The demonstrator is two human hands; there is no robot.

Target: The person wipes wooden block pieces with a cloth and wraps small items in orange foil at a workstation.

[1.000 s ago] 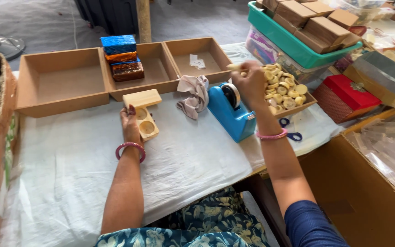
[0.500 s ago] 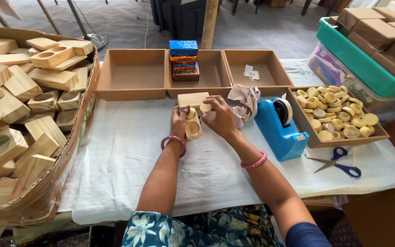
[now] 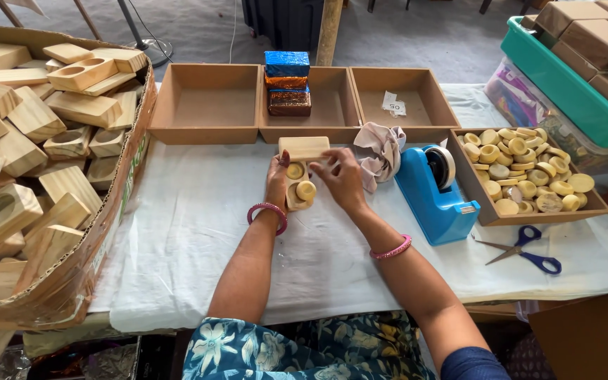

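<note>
A small wooden holder (image 3: 297,186) with two round wells lies on the white cloth, a yellow disc in each well. My left hand (image 3: 276,181) grips the holder's left side. My right hand (image 3: 341,178) rests at its right side, fingers touching the holder near the nearer disc (image 3: 306,190). A plain wooden lid block (image 3: 304,148) lies just beyond the holder.
Three brown trays stand behind; the middle one (image 3: 332,112) holds a stack of foil-wrapped blocks (image 3: 288,83). A tray of yellow discs (image 3: 526,172), a blue tape dispenser (image 3: 434,186), scissors (image 3: 526,252) and a crumpled cloth (image 3: 380,151) lie right. A cardboard box of wooden holders (image 3: 29,134) fills the left.
My right hand came back from the disc tray to the holder, and a second disc now sits in the nearer well. The camera view swung left.
</note>
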